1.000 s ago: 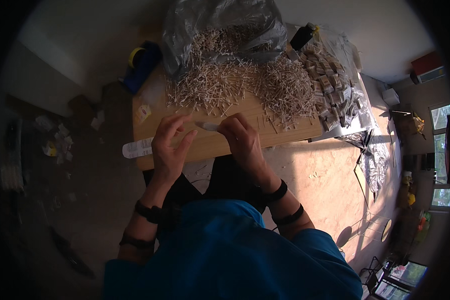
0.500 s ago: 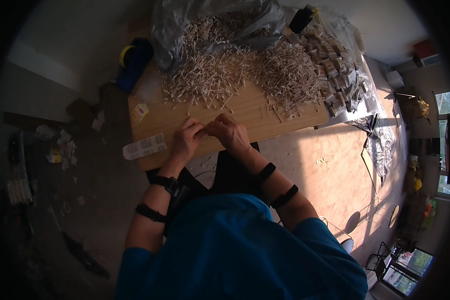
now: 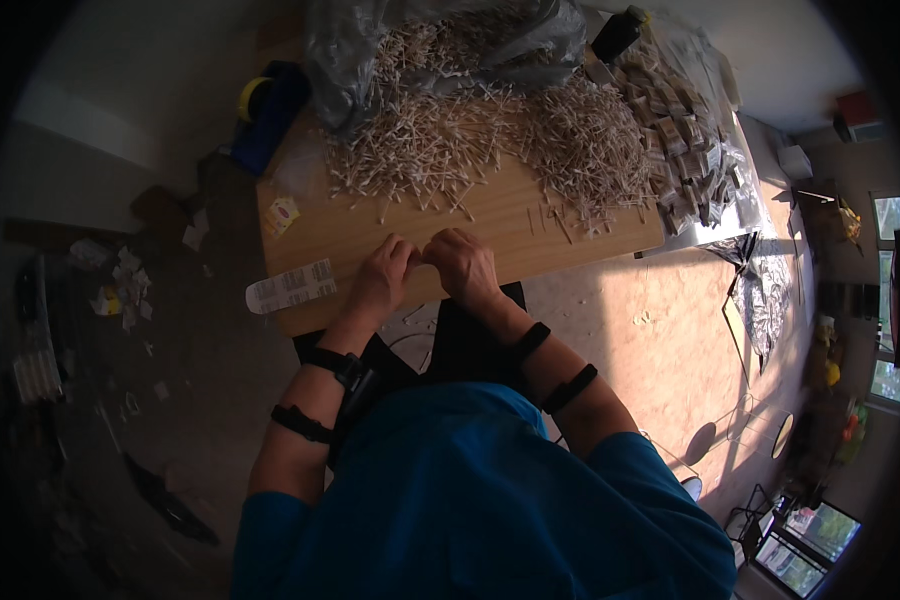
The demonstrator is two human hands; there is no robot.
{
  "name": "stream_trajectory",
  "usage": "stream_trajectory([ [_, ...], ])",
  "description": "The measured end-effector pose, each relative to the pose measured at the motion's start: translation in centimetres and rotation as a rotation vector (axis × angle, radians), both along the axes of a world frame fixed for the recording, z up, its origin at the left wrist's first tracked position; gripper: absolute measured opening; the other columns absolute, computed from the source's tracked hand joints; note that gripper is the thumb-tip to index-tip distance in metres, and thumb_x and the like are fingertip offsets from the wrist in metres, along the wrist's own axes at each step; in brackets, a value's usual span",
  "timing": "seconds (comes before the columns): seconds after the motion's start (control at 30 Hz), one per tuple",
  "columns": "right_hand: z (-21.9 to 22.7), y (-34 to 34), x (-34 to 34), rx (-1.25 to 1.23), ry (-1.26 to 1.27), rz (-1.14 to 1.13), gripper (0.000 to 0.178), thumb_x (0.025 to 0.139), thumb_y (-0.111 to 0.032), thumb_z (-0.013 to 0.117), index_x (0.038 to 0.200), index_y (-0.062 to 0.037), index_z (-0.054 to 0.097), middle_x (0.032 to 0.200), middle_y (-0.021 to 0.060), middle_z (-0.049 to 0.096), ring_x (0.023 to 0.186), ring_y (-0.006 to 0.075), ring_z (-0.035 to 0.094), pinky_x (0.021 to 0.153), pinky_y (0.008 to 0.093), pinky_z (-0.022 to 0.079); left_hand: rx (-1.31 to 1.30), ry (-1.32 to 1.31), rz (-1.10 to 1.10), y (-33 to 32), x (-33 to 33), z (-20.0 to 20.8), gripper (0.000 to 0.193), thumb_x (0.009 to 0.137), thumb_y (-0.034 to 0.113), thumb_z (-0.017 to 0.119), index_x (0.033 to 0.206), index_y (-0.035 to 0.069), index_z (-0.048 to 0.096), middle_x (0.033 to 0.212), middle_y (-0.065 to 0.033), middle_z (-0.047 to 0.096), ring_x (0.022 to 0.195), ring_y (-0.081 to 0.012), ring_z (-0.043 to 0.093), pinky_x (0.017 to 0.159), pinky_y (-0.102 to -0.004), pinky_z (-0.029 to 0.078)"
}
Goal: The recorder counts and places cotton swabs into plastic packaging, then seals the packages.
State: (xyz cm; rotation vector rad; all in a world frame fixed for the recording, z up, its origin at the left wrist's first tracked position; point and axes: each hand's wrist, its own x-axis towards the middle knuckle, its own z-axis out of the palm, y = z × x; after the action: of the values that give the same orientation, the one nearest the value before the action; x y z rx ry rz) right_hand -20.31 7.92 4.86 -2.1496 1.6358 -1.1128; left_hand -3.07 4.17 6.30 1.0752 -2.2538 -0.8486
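My left hand and my right hand meet over the near edge of the wooden table. Both have curled fingers pinched together, the fingertips almost touching. Whatever lies between them is too small or hidden to name. Just beyond is a loose heap of cotton swabs, with a second swab heap to its right. A strip of white printed labels lies left of my left hand, at the table's corner. Farther up sits a small yellow-and-white label.
A grey plastic bag with more swabs stands at the back. Many small packed bundles lie at the right, near a black bottle. A blue tape dispenser sits at the far left corner. Paper scraps litter the floor.
My hands have shifted slightly; the fingers of my left hand have curled in more, and the wrists stay nearly in place. The view has tilted a little.
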Motion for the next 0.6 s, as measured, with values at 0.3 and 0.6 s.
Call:
stream_trajectory([
  [0.3, 0.3, 0.1, 0.5, 0.003, -0.070, -0.001, 0.012, 0.075, -0.001, 0.060, 0.081, -0.0101, 0.066, 0.086, 0.0082, 0.060, 0.084, 0.0303, 0.062, 0.069, 0.0410, 0.052, -0.051, -0.079, -0.010, 0.4, 0.1, 1.2, 0.014, 0.086, -0.004, 0.058, 0.098, 0.002, 0.055, 0.101, -0.0150, 0.056, 0.092, -0.0382, 0.061, 0.076, -0.0463, 0.050],
  [0.6, 0.7, 1.9, -0.1, 0.222, -0.264, 0.045, 0.005, 0.081, -0.007, 0.067, 0.085, -0.0062, 0.069, 0.086, 0.0101, 0.062, 0.083, 0.0288, 0.064, 0.068, 0.0378, 0.054, 0.047, -0.020, -0.034, 1.0, 0.6, 0.1, 0.014, 0.088, -0.002, 0.060, 0.100, 0.000, 0.053, 0.100, -0.0153, 0.056, 0.089, -0.0377, 0.062, 0.073, -0.0441, 0.049],
])
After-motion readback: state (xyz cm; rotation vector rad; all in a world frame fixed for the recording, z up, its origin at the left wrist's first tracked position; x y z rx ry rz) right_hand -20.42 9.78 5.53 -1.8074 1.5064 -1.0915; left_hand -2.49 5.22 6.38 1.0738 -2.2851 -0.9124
